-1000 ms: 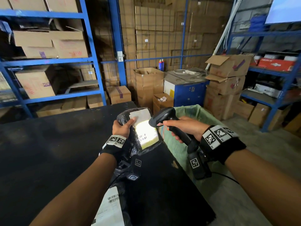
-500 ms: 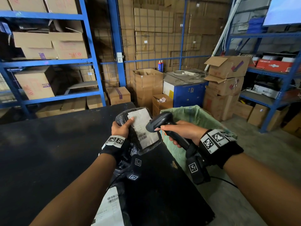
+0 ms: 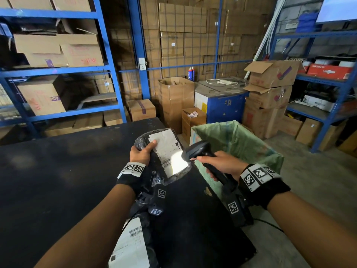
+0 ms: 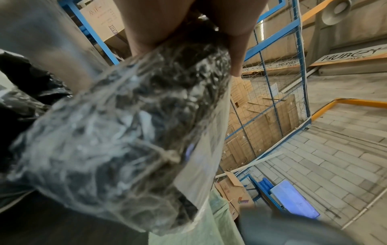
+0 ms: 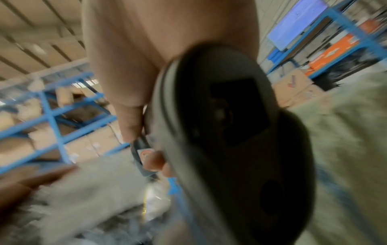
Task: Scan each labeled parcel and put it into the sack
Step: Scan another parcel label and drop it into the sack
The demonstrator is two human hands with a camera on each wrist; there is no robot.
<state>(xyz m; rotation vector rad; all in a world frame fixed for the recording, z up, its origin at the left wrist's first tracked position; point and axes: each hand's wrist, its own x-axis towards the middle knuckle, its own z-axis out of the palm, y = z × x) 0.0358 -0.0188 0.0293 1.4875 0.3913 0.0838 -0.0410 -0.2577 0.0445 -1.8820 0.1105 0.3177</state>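
Note:
A black plastic-wrapped parcel [image 3: 162, 151] with a white label stands tilted above the dark table [image 3: 58, 180]. My left hand [image 3: 142, 153] grips its upper left end, thumb on the label. My right hand [image 3: 220, 163] holds a black barcode scanner [image 3: 199, 149] by the handle, its head close to the label's lower right, where a bright patch of light falls. In the left wrist view the parcel [image 4: 125, 132] fills the frame under my fingers. In the blurred right wrist view the scanner [image 5: 226, 132] sits in my grip. The green sack [image 3: 241, 144] gapes open right of the table.
Another black parcel with a white label [image 3: 133, 246] lies at the table's near edge. Blue racks with cardboard boxes [image 3: 58, 49] line the left and back. Stacked boxes [image 3: 268, 97] and a blue cabinet [image 3: 222, 101] stand behind the sack. The scanner's cable [image 3: 270, 225] trails over the concrete floor.
The scanner's light was on the label, went off, and now lights its lower right part. The scanner head has moved closer to the label. My left hand keeps its hold.

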